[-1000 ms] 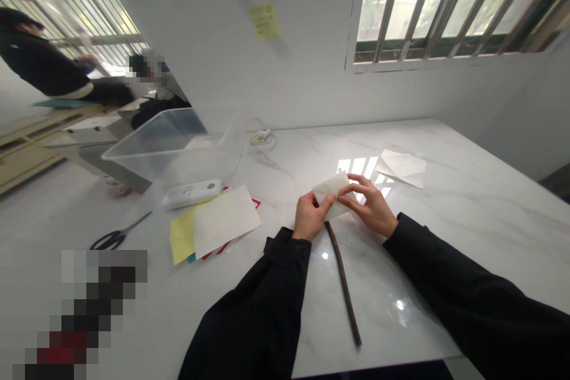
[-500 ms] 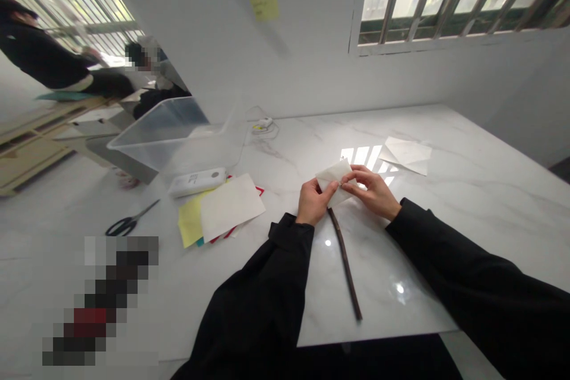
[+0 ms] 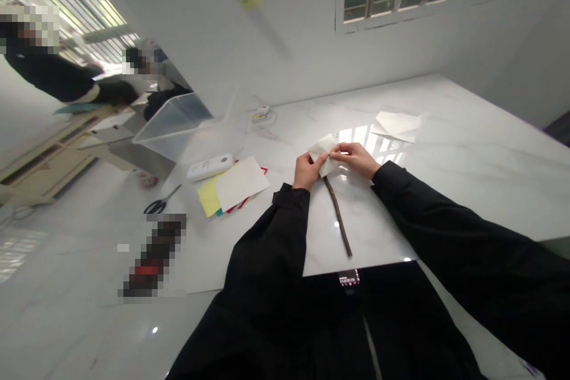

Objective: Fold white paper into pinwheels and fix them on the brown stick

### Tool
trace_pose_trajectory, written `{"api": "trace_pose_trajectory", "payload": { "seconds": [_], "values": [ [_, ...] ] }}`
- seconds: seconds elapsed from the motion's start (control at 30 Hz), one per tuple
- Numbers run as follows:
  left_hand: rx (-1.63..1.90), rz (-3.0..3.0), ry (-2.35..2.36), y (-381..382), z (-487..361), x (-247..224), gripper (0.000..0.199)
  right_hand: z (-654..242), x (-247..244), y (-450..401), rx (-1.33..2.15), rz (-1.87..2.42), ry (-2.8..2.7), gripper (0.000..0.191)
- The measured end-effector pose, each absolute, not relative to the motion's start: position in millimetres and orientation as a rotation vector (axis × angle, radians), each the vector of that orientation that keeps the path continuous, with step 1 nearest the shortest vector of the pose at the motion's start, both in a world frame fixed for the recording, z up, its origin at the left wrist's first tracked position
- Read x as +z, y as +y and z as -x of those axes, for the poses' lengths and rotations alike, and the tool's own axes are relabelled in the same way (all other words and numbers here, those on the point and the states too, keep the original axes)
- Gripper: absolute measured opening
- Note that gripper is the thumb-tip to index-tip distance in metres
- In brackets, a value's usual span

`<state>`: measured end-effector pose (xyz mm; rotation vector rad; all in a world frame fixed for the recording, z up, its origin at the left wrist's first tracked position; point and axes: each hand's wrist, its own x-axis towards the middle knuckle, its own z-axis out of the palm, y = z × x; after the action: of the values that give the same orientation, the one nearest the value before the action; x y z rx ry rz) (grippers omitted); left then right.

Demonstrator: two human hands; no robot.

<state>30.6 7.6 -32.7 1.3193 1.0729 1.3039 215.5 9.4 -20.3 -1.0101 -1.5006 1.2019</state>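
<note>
left hand (image 3: 307, 172) and right hand (image 3: 356, 159) at centre, each pinching a pale paper piece (image 3: 324, 145), dark stick (image 3: 338, 217) below them, scissors (image 3: 161, 202) lower left

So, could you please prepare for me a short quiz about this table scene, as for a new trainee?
1. True or false: the scissors lie to the left of the pile of papers.
2. What do the left hand and the right hand hold together? A) a red cup; B) a piece of cream paper; C) a ruler.
3. What lies on the table between the left sleeve and the right sleeve?

Key: 1. True. 2. B. 3. A thin brown stick.
</note>
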Motion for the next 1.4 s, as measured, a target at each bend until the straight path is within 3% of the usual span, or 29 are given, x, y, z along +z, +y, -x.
{"api": "trace_pose_trajectory", "payload": {
  "seconds": [0.63, 1.4],
  "values": [
    [1.174, -1.276, 0.962, 13, -24, -33, 0.063, -206, -34, 7, 1.124, 1.027, -1.434, 0.05],
    [1.242, -1.263, 1.019, 9, -27, -29, 0.061, -209, -35, 7, 0.973, 1.014, -1.564, 0.034]
  ]
}}
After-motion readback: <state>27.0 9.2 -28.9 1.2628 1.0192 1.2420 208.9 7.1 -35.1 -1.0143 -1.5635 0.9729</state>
